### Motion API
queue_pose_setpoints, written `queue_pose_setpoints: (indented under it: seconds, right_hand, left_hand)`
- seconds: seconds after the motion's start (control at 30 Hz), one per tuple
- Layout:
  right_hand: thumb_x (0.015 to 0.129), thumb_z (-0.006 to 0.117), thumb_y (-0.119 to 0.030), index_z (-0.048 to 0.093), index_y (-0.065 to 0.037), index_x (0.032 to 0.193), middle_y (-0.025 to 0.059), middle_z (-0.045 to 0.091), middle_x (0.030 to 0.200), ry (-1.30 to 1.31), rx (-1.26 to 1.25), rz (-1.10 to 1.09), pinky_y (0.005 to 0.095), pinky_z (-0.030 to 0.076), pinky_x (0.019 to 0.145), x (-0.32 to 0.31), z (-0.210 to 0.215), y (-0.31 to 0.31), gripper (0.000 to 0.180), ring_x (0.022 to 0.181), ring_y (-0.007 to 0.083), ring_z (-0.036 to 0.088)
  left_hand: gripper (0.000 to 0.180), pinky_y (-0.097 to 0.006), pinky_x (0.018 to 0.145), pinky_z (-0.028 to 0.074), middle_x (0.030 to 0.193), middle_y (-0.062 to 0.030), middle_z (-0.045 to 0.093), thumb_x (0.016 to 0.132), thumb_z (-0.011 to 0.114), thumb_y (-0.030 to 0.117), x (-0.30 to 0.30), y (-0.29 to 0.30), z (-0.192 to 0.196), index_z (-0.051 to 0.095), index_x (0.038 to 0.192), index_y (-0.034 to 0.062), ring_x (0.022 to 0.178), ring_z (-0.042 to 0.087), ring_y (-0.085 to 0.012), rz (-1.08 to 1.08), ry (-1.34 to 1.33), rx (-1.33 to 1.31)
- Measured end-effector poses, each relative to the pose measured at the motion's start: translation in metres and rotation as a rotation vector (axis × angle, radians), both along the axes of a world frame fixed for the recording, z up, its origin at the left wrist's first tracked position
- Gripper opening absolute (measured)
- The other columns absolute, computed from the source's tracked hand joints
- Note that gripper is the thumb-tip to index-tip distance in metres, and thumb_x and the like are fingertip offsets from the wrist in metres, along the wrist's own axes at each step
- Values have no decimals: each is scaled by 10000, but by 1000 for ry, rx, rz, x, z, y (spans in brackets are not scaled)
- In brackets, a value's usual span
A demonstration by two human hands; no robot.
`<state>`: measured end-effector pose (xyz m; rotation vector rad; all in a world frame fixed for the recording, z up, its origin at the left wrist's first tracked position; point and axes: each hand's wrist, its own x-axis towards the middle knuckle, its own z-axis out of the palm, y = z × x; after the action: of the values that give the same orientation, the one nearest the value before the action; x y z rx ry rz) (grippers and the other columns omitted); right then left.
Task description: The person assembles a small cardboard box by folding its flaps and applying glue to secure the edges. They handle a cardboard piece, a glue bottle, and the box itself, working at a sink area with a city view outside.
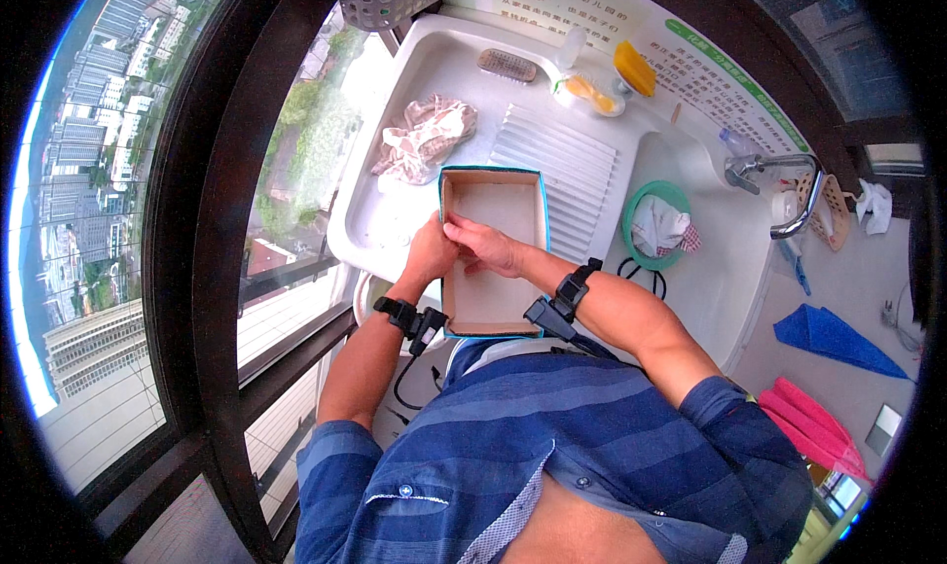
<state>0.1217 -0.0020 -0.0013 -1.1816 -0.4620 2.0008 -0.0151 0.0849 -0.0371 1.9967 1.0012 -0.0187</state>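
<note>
An open, shallow cardboard box [493, 303] with blue outer edges sits in front of my body, over the near edge of the white sink. My left hand [429, 251] is closed on its left wall from the outside, with the fingertips mostly hidden. Reaching across the inside of the box, my right hand [488, 246] meets the left one at that same wall. Its fingers are curled and the thumb presses near the rim. The bottom of the box shows bare brown card.
A crumpled cloth [426, 138], a brush [507, 65] and a yellow sponge [634, 68] lie on the white sink unit [395, 81]. A green basin [655, 260] holding cloth stands in the bowl below the tap [789, 170]. Windows line the left; blue cloth [834, 342] hangs right.
</note>
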Motion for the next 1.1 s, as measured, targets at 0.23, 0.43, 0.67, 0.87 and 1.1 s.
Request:
queue_pose_setpoints:
  seconds: [0.23,0.43,0.67,0.87,1.1]
  right_hand:
    - [981,435,-546,140,-214,1547,70,386,1425,-7,-1,11,480,350,893,-1,-2,0,720,1243,239,380]
    - [972,434,-581,53,-248,1575,103,273,1563,8,-14,58,595,286,1047,0,4,0,787,1414,305,275]
    - [1000,445,-487,312,-155,1497,39,518,1306,-85,-27,-47,334,468,705,-4,14,-1,612,1093,157,488]
    - [1004,440,-483,318,-169,1495,37,520,1305,-94,14,-84,344,469,737,-6,13,-2,595,1100,165,491]
    - [1002,445,-482,315,-156,1494,45,530,1299,-102,10,-50,359,480,735,-5,14,0,605,1116,173,503]
  left_hand:
    - [342,-498,782,524,973,-283,671,831,629,161,-1,2,-2,547,1117,-10,920,651,-455,-13,18,-24]
    - [383,-495,781,526,972,-275,673,794,688,174,-1,1,-3,554,1103,-8,921,654,-450,15,-2,-45]
    - [400,-489,781,529,967,-277,673,783,704,172,-2,1,-3,550,1104,-11,919,658,-445,3,6,-29]
    - [409,-482,776,531,965,-271,676,780,708,168,2,0,7,550,1112,-11,909,664,-436,-11,16,-29]
    - [526,-477,777,532,983,-263,679,770,723,185,1,0,13,513,1219,7,910,664,-437,-29,12,-49]
